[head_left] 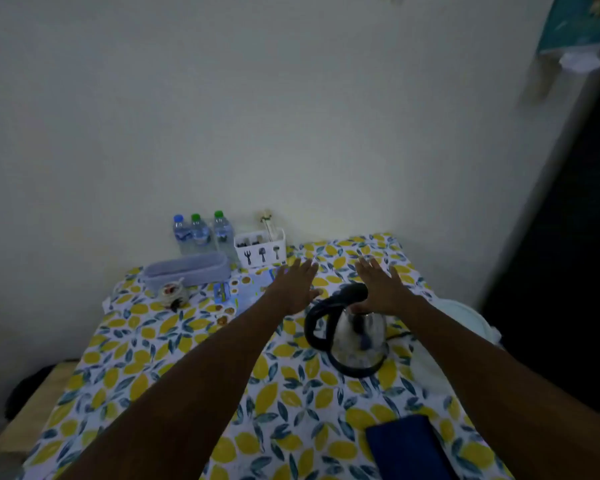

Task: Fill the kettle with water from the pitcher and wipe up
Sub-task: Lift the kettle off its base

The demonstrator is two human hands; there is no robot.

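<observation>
A steel kettle [359, 336] with a black handle and black base stands on the lemon-print tablecloth [174, 355], right of centre. My right hand [381, 289] hovers over the kettle's top, palm down, fingers spread, thumb near the lid. My left hand [293, 287] is stretched flat above the cloth just left of the kettle, fingers apart, holding nothing. A folded dark blue cloth [406, 448] lies at the near right edge. No pitcher shows in this view.
Three water bottles [201, 233] stand against the wall at the back. Beside them are a white cutlery holder [260, 249], a grey oblong basket [187, 270], a small jar [172, 292] and printed cards [243, 289]. A dark doorway lies right.
</observation>
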